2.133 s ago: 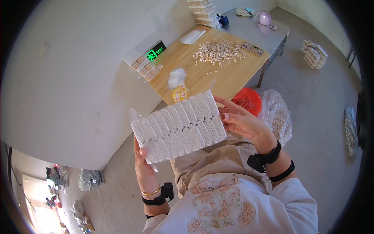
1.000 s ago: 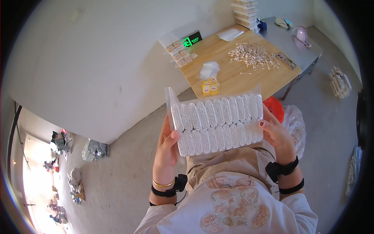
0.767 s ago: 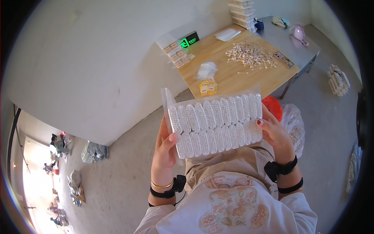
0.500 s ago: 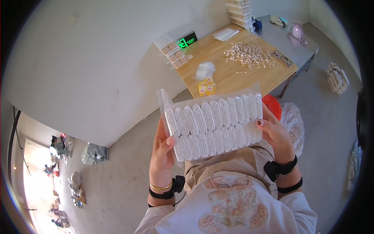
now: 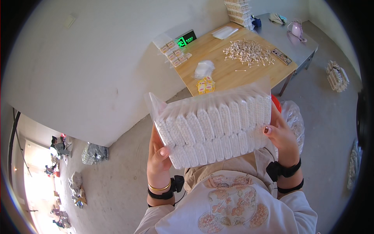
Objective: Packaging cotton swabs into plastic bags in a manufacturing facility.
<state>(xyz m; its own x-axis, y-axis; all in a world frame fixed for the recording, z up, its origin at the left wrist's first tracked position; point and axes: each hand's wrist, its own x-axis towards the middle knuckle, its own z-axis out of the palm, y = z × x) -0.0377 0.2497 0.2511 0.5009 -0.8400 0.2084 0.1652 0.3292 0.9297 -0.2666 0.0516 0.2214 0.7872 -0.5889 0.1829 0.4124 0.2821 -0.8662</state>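
Note:
A large clear plastic bag of cotton swab packs is held up in front of my body. Inside it, the small packs stand in two rows, their white cotton tips facing me. My left hand grips the bag's left side, thumb on the near face and fingers hidden behind. On the opposite side my right hand holds it the same way, with a dark-painted thumbnail on the near face. Loose clear film stands up along the bag's far edge and its upper left corner.
Beyond the bag is a wooden table with a heap of loose cotton swabs, a phone, yellow labels and clear bags. A red tub and a clear plastic sack sit on the floor at right.
Both hands have brought the bag slightly nearer and tilted it, so more of its filmy far side shows. My right hand has shifted a little to the right and down.

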